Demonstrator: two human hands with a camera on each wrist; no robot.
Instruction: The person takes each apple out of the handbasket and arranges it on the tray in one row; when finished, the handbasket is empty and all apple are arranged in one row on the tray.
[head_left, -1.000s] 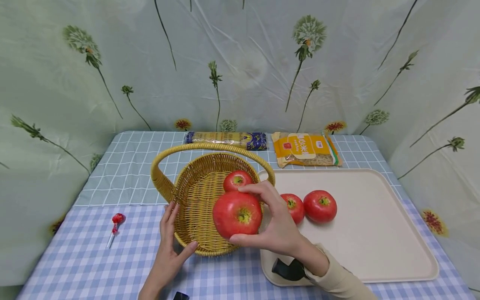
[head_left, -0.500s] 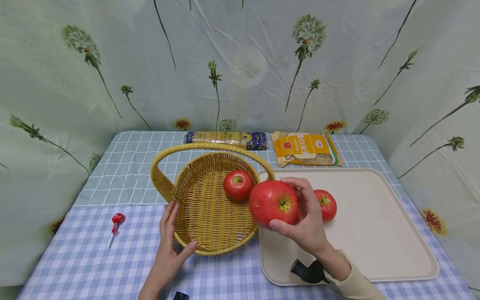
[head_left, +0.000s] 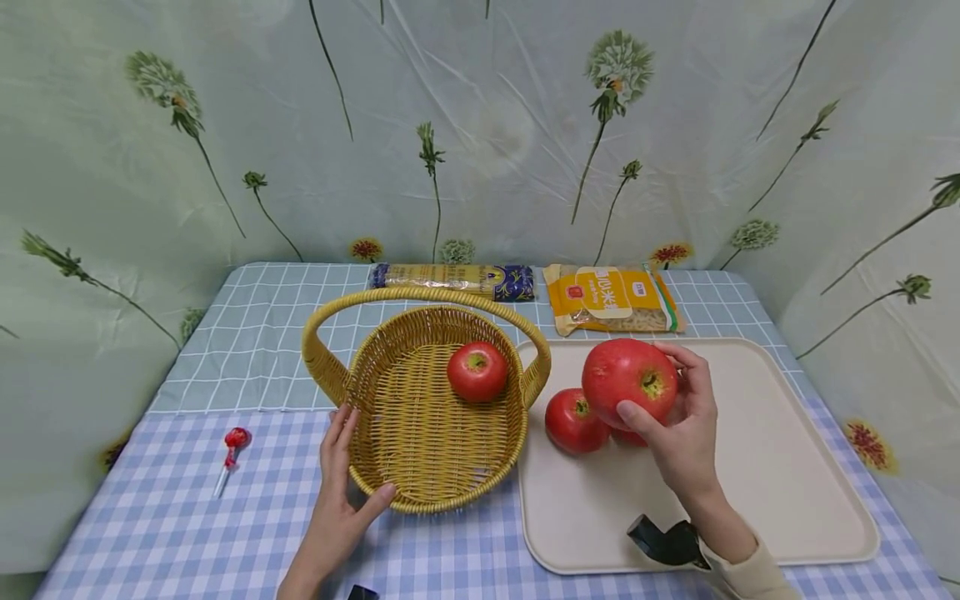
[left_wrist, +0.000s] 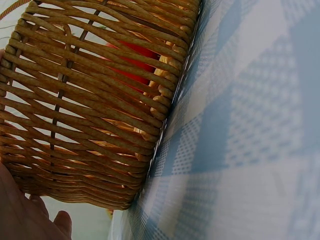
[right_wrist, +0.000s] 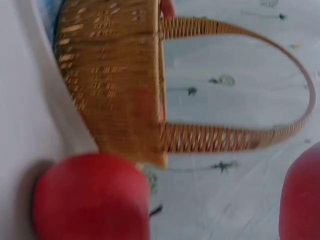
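In the head view a wicker basket with a tall handle holds one red apple. My left hand rests against the basket's left front rim, fingers fairly straight; the left wrist view shows it beside the woven wall. My right hand grips a red apple between thumb and fingers above the beige tray. Below it another apple lies on the tray, and one more is mostly hidden behind the held apple. The right wrist view shows the held apple at the right edge.
A lollipop lies on the checked cloth at left. Behind the basket is a long blue and yellow packet, and behind the tray an orange bag. A small black object sits at the front edge. Flowered fabric hangs behind.
My right hand has moved right with its apple, from over the basket to over the tray. The left hand and the basket have stayed in place.
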